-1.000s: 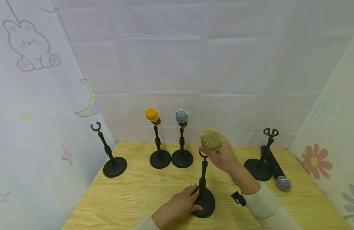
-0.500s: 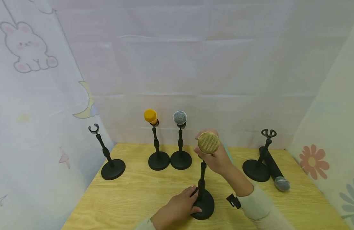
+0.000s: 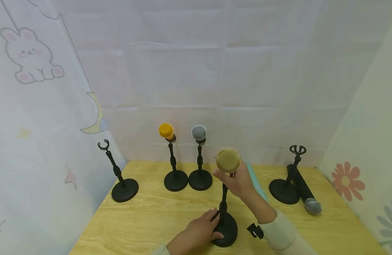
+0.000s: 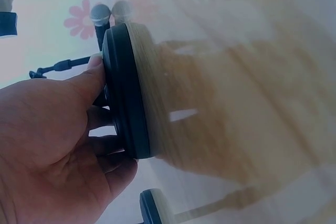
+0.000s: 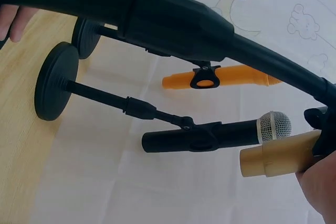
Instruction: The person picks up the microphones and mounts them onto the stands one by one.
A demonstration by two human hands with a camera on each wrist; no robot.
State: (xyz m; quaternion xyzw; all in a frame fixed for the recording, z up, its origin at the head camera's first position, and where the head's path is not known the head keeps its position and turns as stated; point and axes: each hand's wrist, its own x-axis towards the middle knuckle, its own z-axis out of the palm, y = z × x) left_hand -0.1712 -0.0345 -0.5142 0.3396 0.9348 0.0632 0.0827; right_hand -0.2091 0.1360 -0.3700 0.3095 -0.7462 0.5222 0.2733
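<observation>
In the head view my right hand (image 3: 242, 180) grips a gold microphone (image 3: 228, 160) at the top of the nearest black desk stand. Seen from the right wrist, the microphone's plain gold lower body (image 5: 278, 156) passes through the stand's clip (image 5: 317, 121), with the right hand (image 5: 320, 182) close around it. My left hand (image 3: 199, 230) holds that stand's round base (image 3: 229, 232) on the table. From the left wrist, the thumb and fingers of the left hand (image 4: 58, 135) lie on the base (image 4: 125, 93) and its edge.
Behind stand an orange microphone (image 3: 166, 130) and a black one with silver head (image 3: 199, 132), both on stands. Two bare stands, left (image 3: 125, 190) and right (image 3: 284, 191), flank them. A black microphone (image 3: 305, 191) lies beside the right one. Something teal (image 3: 255, 182) shows behind my right forearm.
My right hand has brought the gold microphone slightly left and down against the stand's clip, which showed below it earlier. More of the teal thing shows. My left hand stays on the base.
</observation>
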